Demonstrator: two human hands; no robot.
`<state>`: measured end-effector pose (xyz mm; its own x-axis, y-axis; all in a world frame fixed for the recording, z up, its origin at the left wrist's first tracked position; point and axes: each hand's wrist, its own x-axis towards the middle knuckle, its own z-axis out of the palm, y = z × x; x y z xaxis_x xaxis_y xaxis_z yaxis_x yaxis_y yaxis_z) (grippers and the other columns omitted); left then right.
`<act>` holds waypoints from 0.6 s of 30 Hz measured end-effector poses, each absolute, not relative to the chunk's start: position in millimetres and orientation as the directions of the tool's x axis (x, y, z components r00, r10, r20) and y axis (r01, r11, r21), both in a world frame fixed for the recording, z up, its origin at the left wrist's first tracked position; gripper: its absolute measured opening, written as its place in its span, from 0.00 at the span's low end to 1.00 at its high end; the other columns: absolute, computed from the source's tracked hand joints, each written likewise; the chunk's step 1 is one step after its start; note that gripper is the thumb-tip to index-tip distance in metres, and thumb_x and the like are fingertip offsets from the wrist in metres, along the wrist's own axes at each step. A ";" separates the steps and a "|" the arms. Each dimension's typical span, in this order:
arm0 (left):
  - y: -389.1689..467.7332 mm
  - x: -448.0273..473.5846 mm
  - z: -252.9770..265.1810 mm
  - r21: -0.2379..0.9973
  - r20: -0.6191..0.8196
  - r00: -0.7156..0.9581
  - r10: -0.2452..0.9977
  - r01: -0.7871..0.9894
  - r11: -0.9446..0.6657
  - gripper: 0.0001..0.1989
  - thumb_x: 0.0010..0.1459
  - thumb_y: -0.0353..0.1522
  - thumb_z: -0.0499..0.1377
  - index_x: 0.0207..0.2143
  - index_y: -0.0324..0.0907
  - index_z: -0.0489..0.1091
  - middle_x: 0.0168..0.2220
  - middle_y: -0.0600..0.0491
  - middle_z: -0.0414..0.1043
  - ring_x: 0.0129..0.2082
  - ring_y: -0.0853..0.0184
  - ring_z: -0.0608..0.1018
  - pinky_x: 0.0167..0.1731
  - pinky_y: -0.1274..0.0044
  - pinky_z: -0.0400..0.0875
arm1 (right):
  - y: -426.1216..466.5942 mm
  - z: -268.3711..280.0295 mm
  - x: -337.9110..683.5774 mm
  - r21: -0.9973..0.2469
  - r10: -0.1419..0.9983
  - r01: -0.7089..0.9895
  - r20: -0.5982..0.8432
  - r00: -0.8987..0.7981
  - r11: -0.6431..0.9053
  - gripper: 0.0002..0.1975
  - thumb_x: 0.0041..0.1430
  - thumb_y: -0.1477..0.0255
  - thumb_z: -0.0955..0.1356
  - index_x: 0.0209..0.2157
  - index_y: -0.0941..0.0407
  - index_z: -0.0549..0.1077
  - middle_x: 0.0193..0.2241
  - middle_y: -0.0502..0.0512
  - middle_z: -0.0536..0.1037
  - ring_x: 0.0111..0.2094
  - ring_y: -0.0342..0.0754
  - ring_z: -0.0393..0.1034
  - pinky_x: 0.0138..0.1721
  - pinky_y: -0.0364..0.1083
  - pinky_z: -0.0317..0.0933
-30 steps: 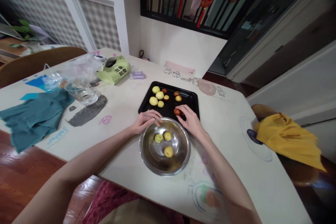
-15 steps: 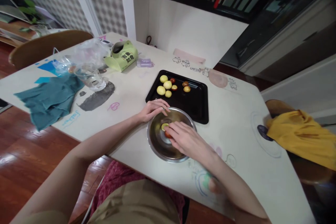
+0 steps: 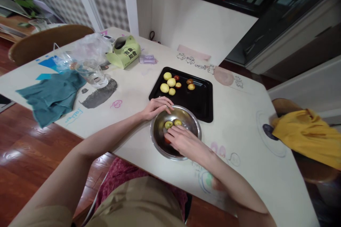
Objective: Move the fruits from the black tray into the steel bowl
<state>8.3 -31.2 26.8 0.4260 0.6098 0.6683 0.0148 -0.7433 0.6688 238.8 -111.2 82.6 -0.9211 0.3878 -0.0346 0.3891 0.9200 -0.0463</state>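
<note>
A steel mixing bowl (image 3: 156,145) stands near the table's front edge. My left hand (image 3: 157,108) lies at its far left rim, fingers bent over the edge and gripping it. Down inside the bowl is my right hand (image 3: 183,141), its fingertips closed round a red-brown fruit (image 3: 167,140) that looks like a jujube and is mostly hidden. Two yellow-green fruits, one on the left (image 3: 168,125) and one on the right (image 3: 177,122), lie just beyond those fingers. Behind the bowl, a black baking tray (image 3: 202,103) bears several yellow-green fruits (image 3: 171,82) and a few red-brown ones (image 3: 190,81).
To the left are a teal cloth (image 3: 53,92), a glass jug (image 3: 93,74), a clear plastic bag (image 3: 90,48) and a green carton (image 3: 126,53). A small purple packet (image 3: 148,59) sits beside the carton. Yellow fabric (image 3: 309,134) hangs over a chair at the right.
My right hand has shifted slightly toward me within the bowl, uncovering a second yellow-green fruit. My left hand stays at the rim. The camera view has tilted a little.
</note>
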 end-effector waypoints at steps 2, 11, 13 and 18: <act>-31.1 8.3 26.6 0.670 0.667 0.427 0.611 0.017 -0.743 0.26 0.77 0.41 0.49 0.36 0.40 0.84 0.41 0.42 0.85 0.49 0.55 0.82 0.53 0.61 0.75 | -110.7 81.7 239.0 -0.052 0.399 0.399 -0.022 -0.917 0.915 0.06 0.67 0.76 0.72 0.45 0.57 0.75 0.42 0.58 0.80 0.51 0.55 0.75 0.57 0.54 0.68; -29.4 8.3 22.0 0.661 0.680 0.417 0.604 0.010 -0.750 0.25 0.77 0.39 0.50 0.37 0.40 0.83 0.41 0.42 0.85 0.49 0.55 0.82 0.53 0.60 0.75 | -74.0 98.1 256.5 -0.160 0.449 0.426 0.164 -0.878 0.891 0.09 0.74 0.66 0.68 0.45 0.56 0.77 0.38 0.56 0.82 0.42 0.53 0.76 0.46 0.51 0.67; -29.3 7.5 22.0 0.657 0.678 0.426 0.599 0.017 -0.754 0.24 0.77 0.39 0.49 0.37 0.40 0.83 0.42 0.42 0.85 0.50 0.55 0.82 0.53 0.60 0.75 | -56.2 97.5 266.6 -0.173 0.528 0.499 0.260 -0.809 0.849 0.11 0.76 0.66 0.65 0.46 0.56 0.78 0.39 0.57 0.83 0.41 0.53 0.76 0.45 0.51 0.67; -28.9 4.9 23.8 0.619 0.690 0.436 0.577 0.058 -0.783 0.23 0.77 0.37 0.48 0.45 0.41 0.83 0.45 0.43 0.84 0.52 0.55 0.81 0.55 0.60 0.76 | -3.8 72.1 295.1 -0.326 0.732 0.669 0.450 -0.512 0.668 0.14 0.75 0.70 0.62 0.53 0.55 0.77 0.48 0.62 0.81 0.51 0.57 0.75 0.55 0.56 0.70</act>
